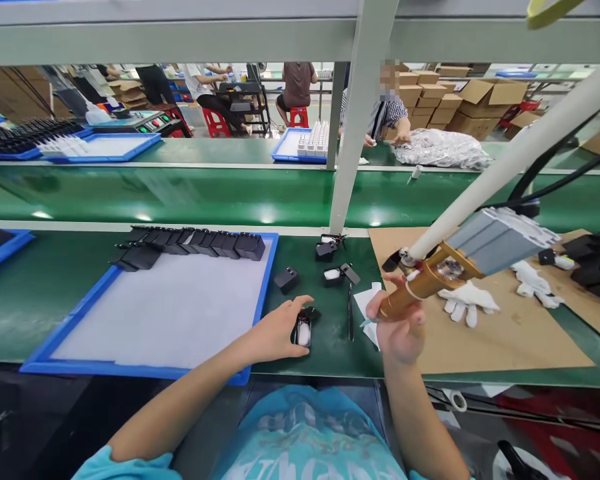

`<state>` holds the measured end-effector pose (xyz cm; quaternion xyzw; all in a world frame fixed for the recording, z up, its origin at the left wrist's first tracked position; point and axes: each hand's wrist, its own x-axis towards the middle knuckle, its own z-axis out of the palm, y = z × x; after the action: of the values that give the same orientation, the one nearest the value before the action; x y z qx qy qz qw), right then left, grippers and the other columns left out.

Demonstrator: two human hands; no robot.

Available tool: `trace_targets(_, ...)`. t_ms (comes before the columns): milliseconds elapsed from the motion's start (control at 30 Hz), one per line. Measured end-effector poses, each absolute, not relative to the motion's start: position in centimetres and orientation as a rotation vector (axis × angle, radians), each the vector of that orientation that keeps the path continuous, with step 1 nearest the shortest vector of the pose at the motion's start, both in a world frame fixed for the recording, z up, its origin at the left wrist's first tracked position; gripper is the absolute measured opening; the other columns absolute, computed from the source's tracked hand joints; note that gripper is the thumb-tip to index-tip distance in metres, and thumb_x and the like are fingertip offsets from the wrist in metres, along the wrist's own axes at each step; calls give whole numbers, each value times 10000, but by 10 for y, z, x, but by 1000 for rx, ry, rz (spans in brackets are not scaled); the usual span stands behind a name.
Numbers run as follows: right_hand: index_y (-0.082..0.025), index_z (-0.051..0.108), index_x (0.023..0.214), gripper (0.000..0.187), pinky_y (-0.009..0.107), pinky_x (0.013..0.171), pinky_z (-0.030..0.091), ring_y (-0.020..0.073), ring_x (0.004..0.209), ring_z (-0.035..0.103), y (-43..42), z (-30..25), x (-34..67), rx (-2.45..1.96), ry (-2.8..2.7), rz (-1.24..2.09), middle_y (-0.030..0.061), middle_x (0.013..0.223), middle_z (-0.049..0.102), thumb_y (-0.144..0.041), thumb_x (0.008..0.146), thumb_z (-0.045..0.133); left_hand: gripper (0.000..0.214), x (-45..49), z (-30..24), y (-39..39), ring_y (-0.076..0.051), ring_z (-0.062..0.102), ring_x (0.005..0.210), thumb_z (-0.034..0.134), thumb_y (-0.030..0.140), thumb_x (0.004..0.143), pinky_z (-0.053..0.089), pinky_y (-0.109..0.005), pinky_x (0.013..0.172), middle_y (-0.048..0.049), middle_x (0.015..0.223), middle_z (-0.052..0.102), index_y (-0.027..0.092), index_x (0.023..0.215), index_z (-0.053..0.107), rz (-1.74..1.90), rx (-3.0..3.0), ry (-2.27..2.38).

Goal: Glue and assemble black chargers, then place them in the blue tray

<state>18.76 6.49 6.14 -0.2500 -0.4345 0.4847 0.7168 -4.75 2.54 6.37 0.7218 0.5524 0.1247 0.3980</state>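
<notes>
My left hand (pixel 279 333) pinches a small open black plastic case (pixel 303 331) between thumb and fingers on the green bench. A white part sits inside the case, and a black piece sticks out at its far end. My right hand (pixel 401 327) is wrapped round the gold barrel of a glue gun (pixel 414 291), which hangs from a white arm. Its thin pale tip points left and down, apart from the case. Close by lie a closed black case (pixel 287 280), another open case (pixel 333 275) with a white part, and black tweezers (pixel 351 312).
A blue-rimmed tray (pixel 145 365) at the left holds a row of black cases (pixel 195 241). White gloves (pixel 467 301) lie on brown cardboard (pixel 505 347) at the right. A post (pixel 347 127) rises behind the bench. Across the green divider a person (pixel 380 120) handles small items.
</notes>
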Motion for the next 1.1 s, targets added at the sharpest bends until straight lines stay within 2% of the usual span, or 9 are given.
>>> trace_targets(167,-311,560,1112,413,285,450,411,102,487,583,62,60,189,-524,-970,1090,35,1133,592,-590,809,579,894,-46,41,22,-299,517,1236,810,310,619,428,-454,1021,-108,1333,533,304,1417,406,451,1607,1271)
trace_targets(300,-301,566,1085,403,280,440,405,100,482,579,61,64,188,-535,-961,1065,29,1115,590,-593,806,579,802,-44,40,23,-285,483,1264,811,318,623,415,-415,1039,-57,1387,513,314,1361,497,490,1581,1172)
trace_targets(433,-303,568,1073,389,281,445,411,104,484,592,59,66,185,-521,-959,1074,23,1105,592,-585,807,590,746,-37,46,15,-237,602,1008,771,312,660,505,-365,875,-60,1319,560,273,1353,497,456,1587,1302)
trace_targets(533,-307,562,1086,390,280,442,410,99,478,585,59,66,184,-526,-964,1085,25,1104,597,-581,809,586,729,-31,50,3,-228,599,935,709,292,719,507,-377,854,-74,1221,592,263,1401,450,476,1675,1493)
trace_targets(633,-296,558,1081,390,278,436,410,99,480,579,59,65,181,-527,-971,1092,36,1103,606,-579,813,576,749,-27,47,-8,-237,594,1018,612,205,769,490,-384,916,-85,1177,596,250,1470,353,533,1749,1580)
trace_targets(767,-296,525,1075,376,266,412,410,93,466,561,58,68,170,-517,-935,1114,27,1084,613,-562,816,582,750,-19,29,-13,-222,515,1245,515,102,795,430,-369,1038,-87,1368,513,253,1491,278,743,1788,1605)
trace_targets(867,-296,506,1067,375,250,394,406,83,456,552,56,72,156,-492,-910,1148,21,1093,612,-563,815,587,640,-13,11,-14,-226,506,1271,566,158,826,414,-388,1071,-89,1376,512,248,1424,355,917,1753,1646)
trace_targets(1000,-277,509,1051,398,235,364,399,77,442,546,56,78,136,-443,-914,1234,32,1074,619,-579,808,597,373,-12,-1,-16,-254,578,1143,638,230,807,478,-423,984,-102,1195,551,213,1164,531,1019,1696,1741)
trace_targets(1100,-276,524,1069,433,223,334,392,68,417,541,58,81,124,-385,-927,1303,26,1047,625,-598,794,613,286,-13,0,-16,-260,572,1139,643,220,795,482,-427,964,-108,1197,543,205,1060,534,1026,1686,1719)
